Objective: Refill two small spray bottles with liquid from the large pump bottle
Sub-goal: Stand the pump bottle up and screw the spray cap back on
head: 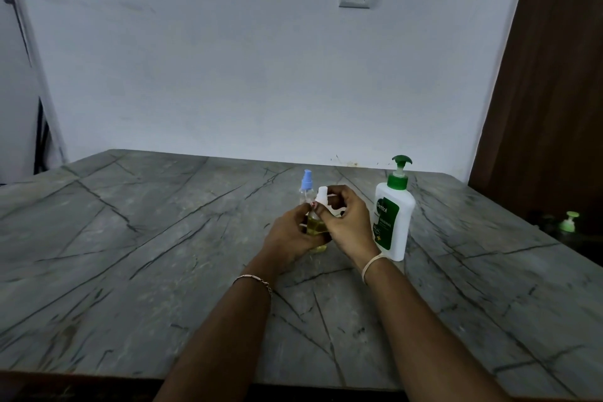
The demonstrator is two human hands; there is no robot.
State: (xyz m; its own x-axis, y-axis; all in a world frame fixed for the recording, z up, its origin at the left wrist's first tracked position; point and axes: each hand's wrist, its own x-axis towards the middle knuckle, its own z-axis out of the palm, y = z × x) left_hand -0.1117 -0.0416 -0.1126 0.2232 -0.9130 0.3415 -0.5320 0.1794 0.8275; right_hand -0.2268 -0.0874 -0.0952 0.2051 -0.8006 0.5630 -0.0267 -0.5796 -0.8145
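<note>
A small clear spray bottle (pixel 316 227) holding yellow liquid stands at the table's middle. My left hand (pixel 288 232) grips its body from the left. My right hand (pixel 347 222) pinches its white spray cap (pixel 322 196) at the top. Just behind it stands a second small clear bottle with a blue spray cap (pixel 306 182), untouched and partly hidden by my fingers. The large white pump bottle (pixel 393 215) with a green pump head stands upright to the right of my right hand.
The grey marble table (pixel 146 254) runs back to a white wall. A small green-topped bottle (pixel 569 222) sits low at the far right, beyond the table edge. A brown door (pixel 554 91) stands at the right.
</note>
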